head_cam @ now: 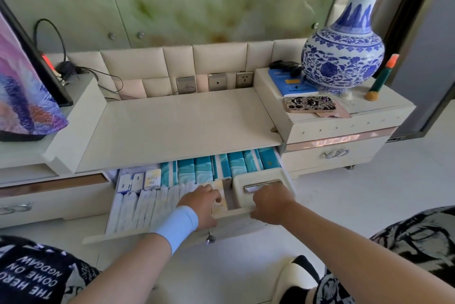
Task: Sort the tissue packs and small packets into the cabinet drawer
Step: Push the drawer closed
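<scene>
The cabinet drawer (123, 234) is pulled out below the cream top. A back row of teal tissue packs (204, 172) stands upright in it. White packs (138, 207) fill the front left, and three small packets (139, 180) stand behind them. My left hand (202, 201), with a pale blue wristband, rests curled on a yellow tissue pack (219, 204) in the front row. My right hand (269, 204) grips the front of a cream tissue box (258, 180) that sits at the drawer's right end.
A blue-and-white vase (344, 52), a blue booklet (289, 85), a patterned phone (310, 104) and a green-orange bottle (382, 77) stand on the raised right cabinet. A framed picture (24, 82) and cables (69, 69) are at the left. Wall sockets (243, 79) sit behind the top. My knees are below.
</scene>
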### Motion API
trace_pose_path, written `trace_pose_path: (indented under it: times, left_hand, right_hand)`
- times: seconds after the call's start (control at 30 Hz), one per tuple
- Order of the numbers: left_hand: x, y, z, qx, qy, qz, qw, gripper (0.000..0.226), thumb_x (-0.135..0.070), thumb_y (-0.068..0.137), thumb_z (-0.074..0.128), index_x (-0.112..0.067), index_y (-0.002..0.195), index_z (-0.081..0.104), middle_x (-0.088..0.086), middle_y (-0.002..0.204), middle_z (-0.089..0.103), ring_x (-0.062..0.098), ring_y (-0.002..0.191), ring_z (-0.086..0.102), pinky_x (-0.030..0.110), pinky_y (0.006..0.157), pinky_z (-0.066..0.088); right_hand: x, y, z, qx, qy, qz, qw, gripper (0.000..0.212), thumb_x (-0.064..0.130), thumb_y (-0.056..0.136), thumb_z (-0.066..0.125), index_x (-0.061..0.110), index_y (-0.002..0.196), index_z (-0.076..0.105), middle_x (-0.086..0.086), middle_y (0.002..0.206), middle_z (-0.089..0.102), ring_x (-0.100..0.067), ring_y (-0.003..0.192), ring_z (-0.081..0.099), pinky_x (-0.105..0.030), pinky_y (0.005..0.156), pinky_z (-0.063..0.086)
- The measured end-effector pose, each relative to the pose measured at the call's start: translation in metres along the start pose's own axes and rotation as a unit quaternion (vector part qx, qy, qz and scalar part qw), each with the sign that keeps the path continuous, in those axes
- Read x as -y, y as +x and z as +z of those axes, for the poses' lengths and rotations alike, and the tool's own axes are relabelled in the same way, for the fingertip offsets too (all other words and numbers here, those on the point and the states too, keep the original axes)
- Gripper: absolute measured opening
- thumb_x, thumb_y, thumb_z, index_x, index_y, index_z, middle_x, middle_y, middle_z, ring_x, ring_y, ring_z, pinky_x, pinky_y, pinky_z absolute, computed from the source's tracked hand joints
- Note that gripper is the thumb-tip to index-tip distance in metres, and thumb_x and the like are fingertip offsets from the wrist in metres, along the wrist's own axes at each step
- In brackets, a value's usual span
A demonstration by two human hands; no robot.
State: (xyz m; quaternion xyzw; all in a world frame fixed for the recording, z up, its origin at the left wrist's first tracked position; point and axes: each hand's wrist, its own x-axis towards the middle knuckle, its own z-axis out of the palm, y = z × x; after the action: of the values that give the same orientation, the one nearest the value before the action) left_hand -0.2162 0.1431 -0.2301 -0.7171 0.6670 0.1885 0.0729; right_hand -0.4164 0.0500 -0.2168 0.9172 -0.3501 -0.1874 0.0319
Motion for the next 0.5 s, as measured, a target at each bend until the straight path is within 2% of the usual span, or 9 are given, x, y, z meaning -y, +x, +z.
trace_pose_path:
  times: [0.1,0.2,0.23,0.27,0.3,0.37,0.4,0.43,0.5]
  left_hand:
    - [0.001,-0.001,-0.002,-0.050,-0.082,-0.042,0.995,0.031,-0.025,0.081,0.059,-0.031,0.110,0.050,-0.008,0.114,0.048,0.015,0.104,0.050,0.029,0.078,0.046]
    - [-0.001,-0.003,-0.007,-0.068,-0.152,-0.122,0.978,0.008,-0.032,0.086,0.053,-0.025,0.089,0.055,-0.006,0.091,0.060,0.016,0.080,0.057,0.032,0.074,0.050]
    - [-0.001,-0.003,-0.010,-0.050,-0.172,-0.157,0.971,0.018,-0.037,0.087,0.049,-0.022,0.084,0.058,-0.004,0.082,0.064,0.017,0.072,0.058,0.032,0.072,0.052]
    - [0.001,-0.003,-0.012,-0.018,-0.213,-0.196,0.957,0.028,-0.040,0.089,0.046,-0.018,0.080,0.062,-0.003,0.076,0.068,0.019,0.066,0.060,0.032,0.071,0.054]
    - [0.003,-0.002,-0.012,0.020,-0.285,-0.240,0.928,0.035,-0.040,0.090,0.046,-0.013,0.081,0.066,0.001,0.075,0.071,0.021,0.062,0.063,0.032,0.070,0.055]
    - [0.008,-0.003,-0.011,0.060,-0.462,-0.308,0.829,0.035,-0.035,0.091,0.051,-0.004,0.093,0.067,0.009,0.084,0.074,0.026,0.063,0.068,0.035,0.068,0.058]
    - [0.011,-0.003,-0.010,0.057,-0.522,-0.328,0.785,0.035,-0.034,0.091,0.054,-0.002,0.099,0.066,0.012,0.088,0.073,0.028,0.064,0.068,0.036,0.067,0.058]
    - [0.015,-0.005,-0.009,0.053,-0.555,-0.341,0.756,0.037,-0.035,0.092,0.055,-0.001,0.102,0.065,0.014,0.090,0.071,0.028,0.066,0.068,0.036,0.067,0.058]
    - [0.021,-0.006,-0.007,0.054,-0.613,-0.355,0.704,0.039,-0.037,0.093,0.055,0.000,0.103,0.063,0.016,0.090,0.066,0.029,0.069,0.065,0.036,0.068,0.057]
  right_hand:
    - [0.008,0.000,0.000,-0.009,0.044,0.072,0.996,0.046,0.053,0.097,0.040,0.016,0.110,0.064,-0.005,0.109,0.067,-0.024,0.099,0.064,-0.032,0.077,0.048]
    - [0.012,0.003,0.000,0.040,0.168,0.157,0.972,0.039,0.046,0.096,0.043,0.013,0.108,0.061,-0.005,0.104,0.068,-0.023,0.088,0.065,-0.031,0.072,0.050]
    - [0.011,0.005,0.000,0.071,0.269,0.200,0.940,0.034,0.040,0.094,0.047,0.011,0.106,0.061,-0.005,0.100,0.069,-0.022,0.080,0.067,-0.029,0.068,0.051]
    - [0.010,0.007,0.001,0.099,0.394,0.238,0.882,0.030,0.033,0.091,0.049,0.009,0.104,0.060,-0.005,0.095,0.071,-0.022,0.072,0.068,-0.029,0.063,0.053]
    - [0.009,0.009,0.001,0.118,0.508,0.266,0.811,0.028,0.028,0.090,0.050,0.007,0.106,0.059,-0.008,0.094,0.071,-0.023,0.067,0.069,-0.030,0.059,0.054]
    - [0.010,0.013,-0.003,0.126,0.651,0.303,0.685,0.026,0.020,0.092,0.047,0.002,0.109,0.054,-0.015,0.097,0.069,-0.028,0.068,0.068,-0.034,0.057,0.056]
    - [0.011,0.015,-0.004,0.121,0.689,0.321,0.639,0.025,0.017,0.093,0.045,0.000,0.109,0.054,-0.018,0.099,0.069,-0.030,0.070,0.068,-0.035,0.056,0.057]
    - [0.013,0.018,-0.005,0.113,0.717,0.337,0.600,0.025,0.015,0.093,0.043,-0.001,0.109,0.054,-0.020,0.099,0.069,-0.032,0.072,0.068,-0.036,0.055,0.057]
    - [0.015,0.026,-0.006,0.093,0.747,0.353,0.556,0.026,0.011,0.092,0.041,-0.004,0.107,0.056,-0.025,0.099,0.069,-0.035,0.072,0.069,-0.037,0.055,0.059]
